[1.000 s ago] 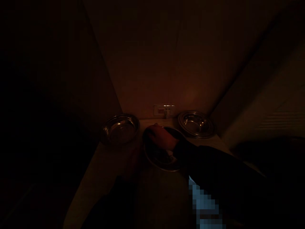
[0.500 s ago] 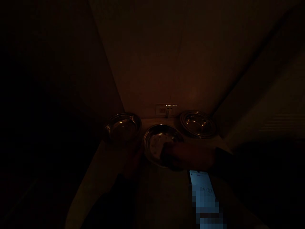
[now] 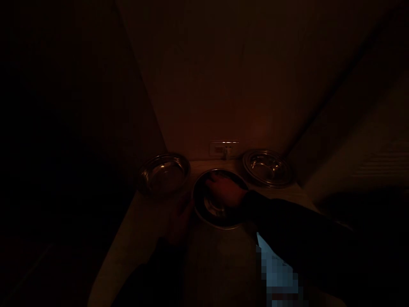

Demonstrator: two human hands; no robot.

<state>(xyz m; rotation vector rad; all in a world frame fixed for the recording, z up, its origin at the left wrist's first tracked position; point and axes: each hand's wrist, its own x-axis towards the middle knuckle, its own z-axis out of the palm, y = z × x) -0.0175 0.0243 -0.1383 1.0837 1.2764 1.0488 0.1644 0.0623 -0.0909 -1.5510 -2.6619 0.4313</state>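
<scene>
The middle bowl (image 3: 214, 212) sits on the table (image 3: 119, 245), and everything else is best placed from it. The right hand (image 3: 225, 190) reaches over the bowl's right side and down inside it, knuckles up, with its fingers toward the far left of the interior; the low wrist probably lets them lie close to the inner surface. Whether those fingers are spread, pressed together or pinching something, I cannot tell in this gloom. The left hand (image 3: 179, 219) is low at the bowl's near left, just beside the rim or touching it; its fingers are too dark to read, though that position would suit steadying the bowl against the right hand's push. A shiny metal dish (image 3: 164, 177) stands to the left of the bowl and slightly beyond it, and a second metal dish (image 3: 267, 167) lies beyond its right side, so both sit outside the space the hands use. Directly beyond the bowl is a wall socket (image 3: 220, 149) with what looks like a plug in it. A lit screen (image 3: 281, 268), apparently a phone's, lies nearer and to the right of the bowl, partly covered by the right sleeve (image 3: 287, 221).
</scene>
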